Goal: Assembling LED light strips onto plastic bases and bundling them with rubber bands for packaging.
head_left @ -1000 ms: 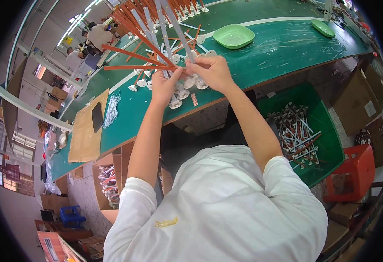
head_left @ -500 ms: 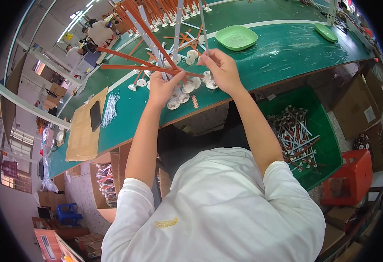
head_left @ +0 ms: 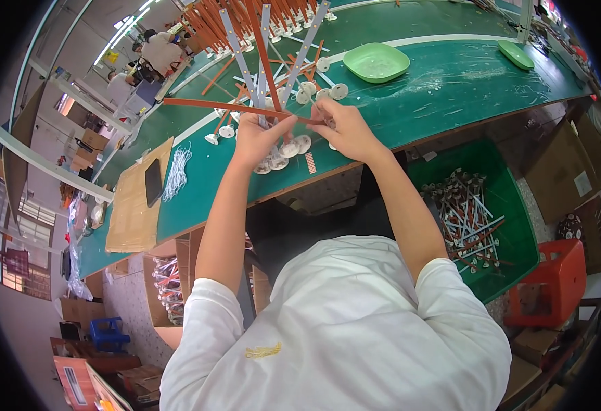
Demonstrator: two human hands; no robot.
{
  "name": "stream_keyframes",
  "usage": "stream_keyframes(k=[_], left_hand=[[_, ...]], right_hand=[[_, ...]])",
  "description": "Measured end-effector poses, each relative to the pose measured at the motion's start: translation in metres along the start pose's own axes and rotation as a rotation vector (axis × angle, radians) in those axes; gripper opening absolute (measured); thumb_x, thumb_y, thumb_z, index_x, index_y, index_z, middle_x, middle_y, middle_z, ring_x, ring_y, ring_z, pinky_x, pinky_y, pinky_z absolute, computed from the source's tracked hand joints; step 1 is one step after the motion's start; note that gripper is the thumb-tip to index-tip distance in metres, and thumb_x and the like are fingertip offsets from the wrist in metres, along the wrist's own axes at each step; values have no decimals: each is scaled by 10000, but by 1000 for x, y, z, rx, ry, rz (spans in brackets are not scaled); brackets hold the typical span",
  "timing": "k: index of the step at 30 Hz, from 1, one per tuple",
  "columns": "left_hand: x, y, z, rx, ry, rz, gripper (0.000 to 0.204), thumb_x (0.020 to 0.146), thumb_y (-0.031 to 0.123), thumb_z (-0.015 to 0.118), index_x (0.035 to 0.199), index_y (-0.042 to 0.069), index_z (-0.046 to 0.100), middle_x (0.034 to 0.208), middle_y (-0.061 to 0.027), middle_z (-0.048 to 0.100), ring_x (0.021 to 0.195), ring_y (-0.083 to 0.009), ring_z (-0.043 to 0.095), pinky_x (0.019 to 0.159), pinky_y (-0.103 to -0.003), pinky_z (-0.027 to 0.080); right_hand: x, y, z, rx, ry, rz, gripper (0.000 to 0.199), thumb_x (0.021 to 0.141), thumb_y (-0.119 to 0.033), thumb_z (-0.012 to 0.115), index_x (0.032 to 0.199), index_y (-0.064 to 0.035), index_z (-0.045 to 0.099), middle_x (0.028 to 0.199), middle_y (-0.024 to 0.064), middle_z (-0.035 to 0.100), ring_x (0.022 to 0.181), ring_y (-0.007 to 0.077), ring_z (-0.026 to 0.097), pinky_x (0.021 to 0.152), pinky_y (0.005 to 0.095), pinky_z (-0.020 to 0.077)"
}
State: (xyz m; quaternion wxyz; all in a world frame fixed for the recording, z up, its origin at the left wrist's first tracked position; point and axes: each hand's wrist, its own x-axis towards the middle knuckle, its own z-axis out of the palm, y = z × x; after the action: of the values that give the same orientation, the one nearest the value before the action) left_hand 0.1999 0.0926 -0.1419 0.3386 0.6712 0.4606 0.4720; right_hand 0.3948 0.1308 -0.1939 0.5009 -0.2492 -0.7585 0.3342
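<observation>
Long and green, the surface (head_left: 451,103) curves past us, and above its near edge one orange strip (head_left: 211,105) lies crosswise, its right end pinched in the person's right hand (head_left: 348,130). Close beside, the left hand (head_left: 255,142) is clamped around a bundle of grey strips (head_left: 240,61), with round white bases (head_left: 278,162) clustered below. Beyond sits a green dish (head_left: 377,63); leftward, white cords (head_left: 176,175) lie near a black phone (head_left: 153,183).

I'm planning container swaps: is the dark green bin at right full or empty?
Neither: the dark green bin is partly filled. A heap of strips lies inside, with bare green showing beside it.
</observation>
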Motion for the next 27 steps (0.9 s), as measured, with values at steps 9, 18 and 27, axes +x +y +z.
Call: stream_keyframes(k=[9, 18, 27], left_hand=[[-3, 4, 1, 31, 61, -140, 176, 790, 120, 755, 856, 7, 638, 632, -31, 592, 486, -90, 541, 425, -221, 421], [-3, 3, 1, -19, 66, -140, 189, 787, 114, 757, 862, 2, 625, 644, -35, 595, 504, -100, 554, 426, -225, 430], [-4, 2, -2, 17, 41, -132, 192, 778, 88, 754, 879, -7, 620, 660, -35, 598, 516, -99, 559, 433, -234, 453]], right_hand=[[-1, 1, 0, 38, 41, 22, 167, 805, -5, 657, 896, 3, 517, 746, 106, 600, 675, 185, 572, 662, 315, 469], [0, 1, -1, 73, 43, 62, 179, 804, 6, 666, 895, 3, 512, 760, 90, 600, 678, 166, 563, 675, 302, 478], [-1, 0, -3, 59, -7, 123, 154, 826, 8, 642, 939, 12, 538, 863, 86, 646, 813, 131, 617, 749, 293, 501]])
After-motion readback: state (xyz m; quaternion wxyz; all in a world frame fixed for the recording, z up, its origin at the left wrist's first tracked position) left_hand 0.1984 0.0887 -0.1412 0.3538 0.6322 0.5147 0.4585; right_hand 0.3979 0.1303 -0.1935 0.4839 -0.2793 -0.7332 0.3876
